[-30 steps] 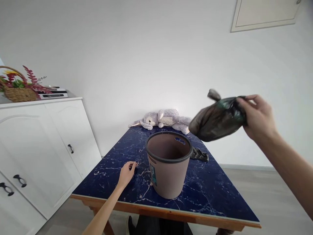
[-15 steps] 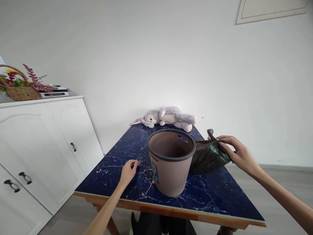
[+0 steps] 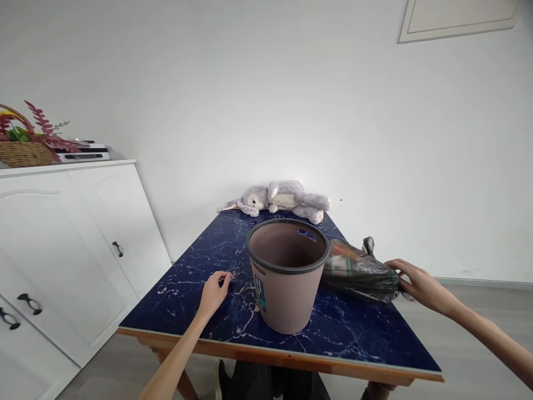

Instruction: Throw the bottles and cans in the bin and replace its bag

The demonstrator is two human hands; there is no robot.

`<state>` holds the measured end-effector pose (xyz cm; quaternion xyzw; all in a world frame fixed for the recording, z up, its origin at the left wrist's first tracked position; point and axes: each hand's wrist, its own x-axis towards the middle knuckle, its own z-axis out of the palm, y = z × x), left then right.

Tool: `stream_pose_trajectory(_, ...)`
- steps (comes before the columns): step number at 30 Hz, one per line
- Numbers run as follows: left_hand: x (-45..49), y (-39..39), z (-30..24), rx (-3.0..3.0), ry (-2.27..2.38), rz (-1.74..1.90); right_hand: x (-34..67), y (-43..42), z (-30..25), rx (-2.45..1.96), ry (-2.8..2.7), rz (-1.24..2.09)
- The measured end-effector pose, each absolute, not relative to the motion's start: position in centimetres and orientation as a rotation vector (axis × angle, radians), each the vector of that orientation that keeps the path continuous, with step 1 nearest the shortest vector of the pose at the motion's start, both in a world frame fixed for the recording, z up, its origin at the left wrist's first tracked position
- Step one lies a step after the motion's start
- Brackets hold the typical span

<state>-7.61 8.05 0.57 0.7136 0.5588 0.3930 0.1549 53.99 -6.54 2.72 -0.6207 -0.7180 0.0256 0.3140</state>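
A grey-brown trash can (image 3: 285, 297) with a dark rim stands upright on the blue marbled table (image 3: 187, 289). To its right lies a black see-through plastic bag (image 3: 358, 278), with coloured items showing dimly inside. Its left end is partly hidden behind the can. My right hand (image 3: 422, 286) pinches the bag's right end by the table's right edge. Left of the can, my left hand (image 3: 215, 289) rests on the tabletop, fingers loosely curled and thumb apart from them. I see nothing held in it.
A grey plush rabbit (image 3: 278, 199) lies on its side at the table's far end, against the wall. White cabinets (image 3: 83, 233) stand to the left, bearing a wicker basket (image 3: 25, 154) of flowers and a white-and-black device (image 3: 85, 153).
The bag has come down from a lifted, hanging position and lies flatter on the table. My right hand has moved lower and slightly right with its end. My left hand has barely moved.
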Motion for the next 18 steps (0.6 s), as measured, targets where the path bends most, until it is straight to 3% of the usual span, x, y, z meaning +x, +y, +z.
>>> stream_pose_trajectory(7,-7.5,7.9,0.7,2.048,1.603,1.119,54.1,-6.2,2.0,-1.683,-1.897,0.194)
stream_pose_trajectory(13,-7.4,7.7,0.9,2.046,1.611,1.112,56.0,-6.0,4.5,-1.564,-1.703,0.517)
stream_pose_trajectory(18,-7.3,7.6,1.1,2.044,1.604,1.112,55.1,-4.8,6.7,-1.516,-1.558,0.356)
